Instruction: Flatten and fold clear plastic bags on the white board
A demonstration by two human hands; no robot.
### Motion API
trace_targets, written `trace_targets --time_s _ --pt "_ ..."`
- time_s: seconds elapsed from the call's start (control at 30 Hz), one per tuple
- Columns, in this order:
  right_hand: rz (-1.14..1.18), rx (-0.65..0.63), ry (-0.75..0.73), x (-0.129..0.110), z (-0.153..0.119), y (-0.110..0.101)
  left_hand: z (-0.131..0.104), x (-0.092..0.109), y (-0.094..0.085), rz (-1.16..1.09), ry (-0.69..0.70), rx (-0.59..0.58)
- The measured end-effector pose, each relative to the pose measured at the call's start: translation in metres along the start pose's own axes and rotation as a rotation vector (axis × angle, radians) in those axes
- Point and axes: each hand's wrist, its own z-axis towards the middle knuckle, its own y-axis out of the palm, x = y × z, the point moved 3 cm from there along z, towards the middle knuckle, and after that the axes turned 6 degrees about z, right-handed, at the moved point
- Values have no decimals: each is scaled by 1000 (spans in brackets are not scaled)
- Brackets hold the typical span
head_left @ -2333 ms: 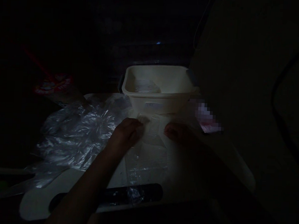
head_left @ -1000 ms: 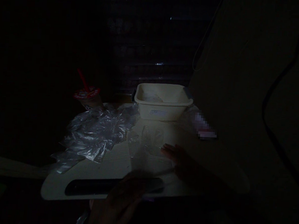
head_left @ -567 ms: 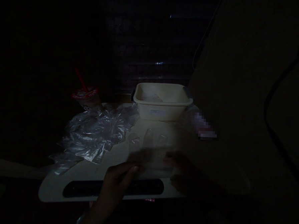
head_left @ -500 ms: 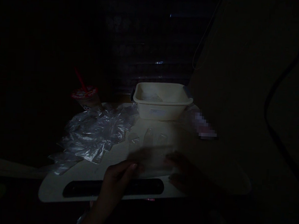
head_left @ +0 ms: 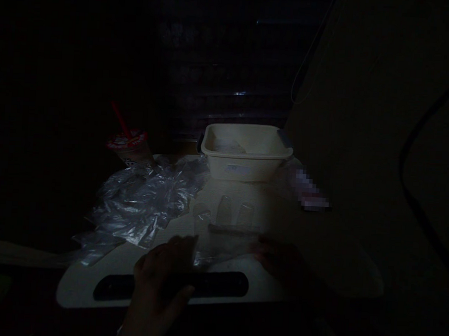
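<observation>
A clear disposable plastic glove (head_left: 224, 213) lies on the small white table (head_left: 79, 285), its finger parts pointing away from me and its nearer part creased across. My left hand (head_left: 162, 272) is at the glove's near left corner, thumb stretched apart from the fingers, with nothing seen in its grasp. Dimly lit, my right hand (head_left: 278, 256) has its fingertips closed at the glove's right edge. Left of the glove spreads a heap of crumpled clear plastic gloves (head_left: 140, 203).
Behind the glove stands a cream plastic tub (head_left: 245, 168) with clear plastic inside. A lidded drink cup (head_left: 128, 145) with a red straw is at the back left. A pixelated packet (head_left: 309, 190) lies right of the tub. A black slot (head_left: 218, 284) runs along the near edge.
My left hand has let go of the glove's near edge and drawn back toward me, its thumb spreading away. My right hand has shifted slightly right, staying at the glove's edge.
</observation>
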Motion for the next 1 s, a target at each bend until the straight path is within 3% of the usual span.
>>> trace_targets --time_s 0.1,0.3,0.57,0.67,0.8,1.0 --pt "-6 -9 23 5 -1 2 -3 4 9 136 67 6" --pt "12 -2 33 8 0 3 15 11 19 17 64 6" --pt "64 51 92 7 3 4 12 4 16 -305 -396 -165" --pt "99 72 111 6 4 4 12 1 16 -381 -492 -231" --pt "147 141 138 5 4 4 14 2 16 -387 -442 -343" --pt "157 156 121 5 4 8 18 9 18 -463 -389 -310"
